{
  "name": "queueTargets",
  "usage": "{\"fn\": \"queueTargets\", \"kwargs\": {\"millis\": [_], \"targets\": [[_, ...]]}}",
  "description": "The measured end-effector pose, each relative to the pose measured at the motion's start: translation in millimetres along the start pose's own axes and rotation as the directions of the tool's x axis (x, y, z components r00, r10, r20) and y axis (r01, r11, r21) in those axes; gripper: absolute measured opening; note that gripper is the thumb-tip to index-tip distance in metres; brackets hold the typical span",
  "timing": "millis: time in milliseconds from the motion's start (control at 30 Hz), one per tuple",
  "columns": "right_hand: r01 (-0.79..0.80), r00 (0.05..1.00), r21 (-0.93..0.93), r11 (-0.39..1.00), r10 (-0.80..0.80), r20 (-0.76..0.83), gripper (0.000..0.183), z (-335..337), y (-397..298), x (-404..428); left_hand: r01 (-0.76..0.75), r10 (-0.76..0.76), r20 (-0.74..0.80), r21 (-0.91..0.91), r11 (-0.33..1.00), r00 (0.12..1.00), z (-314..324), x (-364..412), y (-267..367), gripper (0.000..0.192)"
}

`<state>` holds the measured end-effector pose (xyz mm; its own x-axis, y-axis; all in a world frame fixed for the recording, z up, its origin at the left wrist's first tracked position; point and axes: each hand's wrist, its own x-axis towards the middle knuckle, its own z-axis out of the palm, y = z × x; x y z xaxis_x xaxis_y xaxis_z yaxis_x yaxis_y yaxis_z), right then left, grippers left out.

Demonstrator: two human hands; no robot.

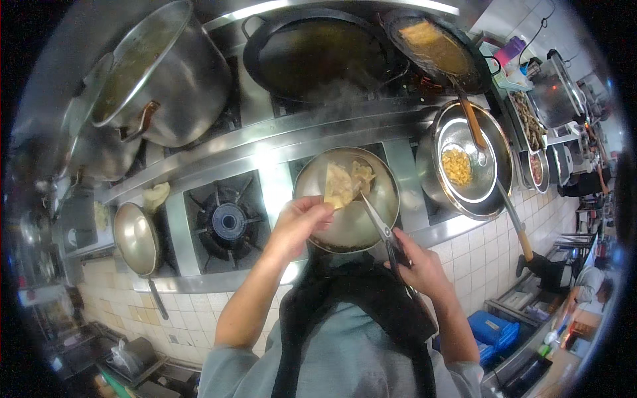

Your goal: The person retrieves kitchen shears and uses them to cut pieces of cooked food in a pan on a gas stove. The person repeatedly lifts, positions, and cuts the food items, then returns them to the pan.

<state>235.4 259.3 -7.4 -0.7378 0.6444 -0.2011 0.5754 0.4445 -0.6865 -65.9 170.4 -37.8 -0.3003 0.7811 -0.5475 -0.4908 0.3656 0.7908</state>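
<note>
My left hand grips the lower edge of a flat, pale yellow piece of food over a round metal pan on the stove. In my right hand is a pair of scissors with dark handles, its blade tips pointing up and left beside the food. More browned food shows just right of the flat piece; whether it lies in the pan or hangs above it, I cannot tell.
A bare gas burner and a tilted pan are on the left. Behind stand a large stockpot, a wide dark pan and a frying pan holding food. At right, a strainer with yellow pieces rests in a bowl. Other people are far right.
</note>
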Motion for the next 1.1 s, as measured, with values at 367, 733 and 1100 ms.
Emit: {"fn": "queueTargets", "kwargs": {"millis": [367, 733, 1100], "targets": [[0.109, 0.994, -0.312, 0.944, -0.101, 0.042, 0.088, 15, -6, 23, 0.006, 0.025, -0.092, 0.323, 0.946, 0.995, 5, 21, -16, 0.039], [0.036, 0.997, -0.418, 0.908, -0.062, -0.048, 0.085, 53, -2, 41, -0.019, 0.127, -0.126, 0.632, 0.775, 0.984, 17, 20, -18, 0.051], [-0.164, 0.985, -0.152, 0.975, 0.169, 0.017, 0.066, 71, 11, 58, 0.095, -0.047, -0.088, 0.705, 0.703, 0.995, 5, 36, -24, 0.049]]}}
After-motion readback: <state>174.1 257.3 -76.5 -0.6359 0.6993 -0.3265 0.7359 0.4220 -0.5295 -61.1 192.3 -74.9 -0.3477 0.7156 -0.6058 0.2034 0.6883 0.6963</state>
